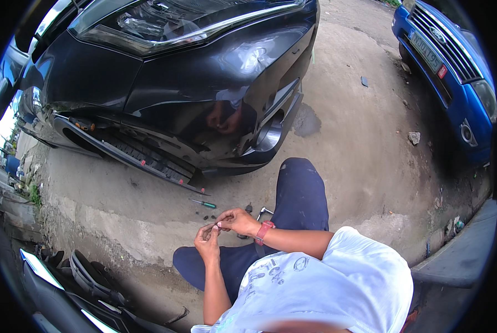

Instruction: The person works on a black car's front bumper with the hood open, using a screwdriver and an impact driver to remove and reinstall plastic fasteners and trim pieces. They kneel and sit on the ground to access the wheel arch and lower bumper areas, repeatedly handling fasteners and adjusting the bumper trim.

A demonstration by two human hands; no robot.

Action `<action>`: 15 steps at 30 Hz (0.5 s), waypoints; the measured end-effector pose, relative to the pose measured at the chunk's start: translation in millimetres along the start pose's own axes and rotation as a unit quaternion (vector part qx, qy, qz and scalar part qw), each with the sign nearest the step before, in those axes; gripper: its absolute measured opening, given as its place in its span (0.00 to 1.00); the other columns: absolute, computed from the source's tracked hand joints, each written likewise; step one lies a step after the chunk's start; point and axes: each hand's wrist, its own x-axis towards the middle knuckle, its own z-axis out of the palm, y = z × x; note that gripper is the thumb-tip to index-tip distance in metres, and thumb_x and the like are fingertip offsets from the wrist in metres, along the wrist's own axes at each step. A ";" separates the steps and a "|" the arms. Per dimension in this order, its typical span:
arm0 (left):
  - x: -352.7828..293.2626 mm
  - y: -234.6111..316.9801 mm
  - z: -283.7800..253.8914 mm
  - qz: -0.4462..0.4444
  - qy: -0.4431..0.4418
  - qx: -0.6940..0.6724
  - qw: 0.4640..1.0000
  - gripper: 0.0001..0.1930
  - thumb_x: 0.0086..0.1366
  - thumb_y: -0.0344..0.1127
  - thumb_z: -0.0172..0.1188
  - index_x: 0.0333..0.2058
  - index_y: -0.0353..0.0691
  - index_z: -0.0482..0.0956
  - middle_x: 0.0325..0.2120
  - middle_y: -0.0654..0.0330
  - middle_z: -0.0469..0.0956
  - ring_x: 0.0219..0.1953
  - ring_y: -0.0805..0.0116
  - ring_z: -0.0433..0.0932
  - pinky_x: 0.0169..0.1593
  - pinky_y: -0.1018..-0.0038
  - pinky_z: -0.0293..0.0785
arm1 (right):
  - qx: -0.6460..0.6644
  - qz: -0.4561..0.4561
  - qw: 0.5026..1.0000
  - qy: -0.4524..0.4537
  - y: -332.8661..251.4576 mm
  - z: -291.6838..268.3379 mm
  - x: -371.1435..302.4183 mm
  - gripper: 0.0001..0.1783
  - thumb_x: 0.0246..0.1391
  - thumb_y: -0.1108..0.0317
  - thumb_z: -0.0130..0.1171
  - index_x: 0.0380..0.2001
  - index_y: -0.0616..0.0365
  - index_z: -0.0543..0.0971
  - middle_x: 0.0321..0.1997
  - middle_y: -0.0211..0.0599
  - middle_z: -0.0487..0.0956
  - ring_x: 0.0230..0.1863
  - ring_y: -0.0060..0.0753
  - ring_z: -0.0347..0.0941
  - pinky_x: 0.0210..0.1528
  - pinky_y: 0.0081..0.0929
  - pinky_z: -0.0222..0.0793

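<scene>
Tiny dark piece (218, 224), too small to identify, sits between the fingertips of both hands, just below and left of the centre of the frame. The left hand (207, 241), raised from the lower edge, has its thumb and forefinger closed on it in a pinch; the right hand (241, 222), coming in from the right, pinches at the same spot, its other fingers curled. A red wristwatch (264, 231) circles the right wrist.

On the grey concrete ground (348, 183), just above the hands, lie a screwdriver with a green handle and thin metal shaft (205, 204) and several small black pieces (206, 217). A shiny metal tool with a bent end (265, 211) lies right of the right hand, near the knee in dark blue trousers (301, 191).

A glossy black car (187, 94) fills the upper left and centre; along its wheel arch runs a curved black trim strip (115, 152) with red clips (181, 181). A blue car (459, 83) stands at the upper right, with a pale rough stone (414, 137) on the ground near it.
</scene>
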 end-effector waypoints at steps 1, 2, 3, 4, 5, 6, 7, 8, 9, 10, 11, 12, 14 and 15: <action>1.8 0.4 0.1 -0.008 -0.003 -0.023 1.000 0.07 0.71 0.25 0.67 0.45 0.28 0.82 0.39 0.54 0.86 0.40 0.69 0.87 0.45 0.75 0.84 | -0.054 -0.085 0.995 0.015 -10.2 0.7 -4.2 0.12 0.64 0.70 0.70 0.48 0.65 0.86 0.38 0.36 0.87 0.38 0.28 0.84 0.42 0.27 0.80; 3.8 1.1 -0.8 -0.029 0.010 -0.065 0.997 0.08 0.72 0.26 0.67 0.46 0.29 0.82 0.40 0.54 0.86 0.40 0.69 0.86 0.46 0.75 0.84 | -0.124 -0.137 0.982 0.045 -23.1 -1.6 -9.2 0.14 0.63 0.70 0.71 0.49 0.64 0.86 0.40 0.37 0.86 0.40 0.30 0.84 0.44 0.29 0.80; 5.2 1.6 -2.2 -0.052 0.021 -0.113 0.992 0.08 0.72 0.27 0.67 0.46 0.30 0.82 0.40 0.55 0.86 0.40 0.69 0.86 0.46 0.75 0.84 | -0.196 -0.161 0.964 0.075 -38.3 -4.8 -14.9 0.15 0.62 0.70 0.71 0.50 0.64 0.86 0.42 0.38 0.86 0.41 0.31 0.84 0.46 0.31 0.80; 8.1 2.2 -3.6 -0.081 0.042 -0.157 0.983 0.09 0.72 0.28 0.66 0.47 0.31 0.81 0.40 0.55 0.86 0.41 0.69 0.86 0.46 0.75 0.85 | -0.170 -0.253 0.943 0.133 -56.5 -11.7 -22.4 0.17 0.63 0.68 0.71 0.52 0.63 0.85 0.46 0.41 0.85 0.45 0.35 0.83 0.49 0.33 0.79; 10.9 2.6 -4.7 -0.078 0.037 -0.186 0.979 0.09 0.72 0.29 0.67 0.47 0.33 0.81 0.40 0.56 0.86 0.41 0.69 0.86 0.47 0.76 0.84 | -0.141 -0.335 0.914 0.181 -79.3 -24.6 -27.9 0.19 0.63 0.67 0.71 0.54 0.62 0.84 0.50 0.43 0.83 0.48 0.38 0.83 0.53 0.35 0.78; 11.7 2.5 -6.8 -0.082 0.042 -0.211 0.973 0.09 0.72 0.30 0.67 0.47 0.34 0.80 0.40 0.56 0.85 0.41 0.69 0.86 0.47 0.76 0.84 | -0.130 -0.402 0.863 0.277 -104.7 -38.7 -28.4 0.19 0.64 0.66 0.70 0.56 0.62 0.82 0.53 0.44 0.82 0.51 0.38 0.82 0.56 0.35 0.77; 11.3 2.4 -8.8 -0.088 0.049 -0.235 0.967 0.10 0.72 0.31 0.67 0.48 0.35 0.80 0.41 0.56 0.85 0.42 0.69 0.85 0.48 0.77 0.84 | -0.111 -0.479 0.793 0.361 -131.5 -54.9 -27.4 0.20 0.66 0.65 0.68 0.58 0.61 0.81 0.55 0.45 0.81 0.54 0.38 0.81 0.59 0.36 0.75; 11.5 2.4 -10.3 -0.090 0.056 -0.236 0.966 0.11 0.72 0.32 0.67 0.48 0.36 0.80 0.40 0.56 0.86 0.42 0.70 0.85 0.47 0.78 0.83 | -0.076 -0.528 0.743 0.404 -161.3 -74.2 -23.4 0.23 0.71 0.63 0.63 0.63 0.63 0.76 0.60 0.46 0.78 0.60 0.41 0.78 0.67 0.36 0.70; 11.2 2.5 -10.9 -0.089 0.050 -0.243 0.965 0.11 0.71 0.32 0.67 0.48 0.37 0.80 0.40 0.56 0.86 0.42 0.70 0.85 0.47 0.78 0.83 | -0.035 -0.571 0.705 0.419 -192.2 -94.1 -19.3 0.25 0.76 0.63 0.56 0.68 0.66 0.70 0.66 0.44 0.76 0.67 0.36 0.73 0.72 0.34 0.64; 10.8 3.1 -11.5 -0.091 0.051 -0.247 0.963 0.10 0.71 0.32 0.68 0.48 0.37 0.80 0.40 0.56 0.86 0.42 0.70 0.85 0.47 0.77 0.83 | -0.034 -0.596 0.665 0.449 -225.1 -113.7 -12.5 0.29 0.79 0.55 0.50 0.71 0.66 0.67 0.72 0.48 0.71 0.71 0.40 0.69 0.76 0.38 0.59; 10.0 3.5 -11.0 -0.093 0.053 -0.252 0.962 0.10 0.71 0.32 0.68 0.48 0.37 0.80 0.41 0.57 0.85 0.42 0.70 0.85 0.47 0.77 0.83 | -0.009 -0.591 0.659 0.465 -253.1 -127.9 -7.8 0.34 0.80 0.49 0.47 0.73 0.66 0.63 0.75 0.50 0.68 0.75 0.43 0.65 0.78 0.40 0.56; 9.2 4.2 -10.4 -0.092 0.049 -0.255 0.961 0.10 0.71 0.32 0.68 0.48 0.37 0.80 0.41 0.56 0.86 0.42 0.70 0.85 0.48 0.77 0.83 | 0.007 -0.595 0.648 0.476 -278.9 -139.7 -3.3 0.39 0.80 0.43 0.44 0.76 0.67 0.60 0.77 0.52 0.64 0.78 0.46 0.61 0.80 0.41 0.52; 7.3 5.0 -8.8 -0.095 0.060 -0.260 0.959 0.11 0.71 0.31 0.68 0.48 0.37 0.81 0.41 0.56 0.86 0.42 0.70 0.85 0.48 0.77 0.83 | 0.091 -0.558 0.690 0.451 -321.8 -153.7 5.3 0.56 0.73 0.26 0.37 0.80 0.67 0.50 0.84 0.59 0.52 0.85 0.55 0.47 0.84 0.46 0.42; 6.1 4.4 -8.3 -0.093 0.041 -0.258 0.961 0.10 0.71 0.32 0.68 0.48 0.37 0.81 0.41 0.57 0.86 0.42 0.71 0.85 0.48 0.78 0.83 | 0.095 -0.550 0.693 0.456 -335.0 -154.6 8.6 0.57 0.72 0.24 0.36 0.80 0.68 0.50 0.84 0.60 0.51 0.85 0.56 0.46 0.84 0.46 0.40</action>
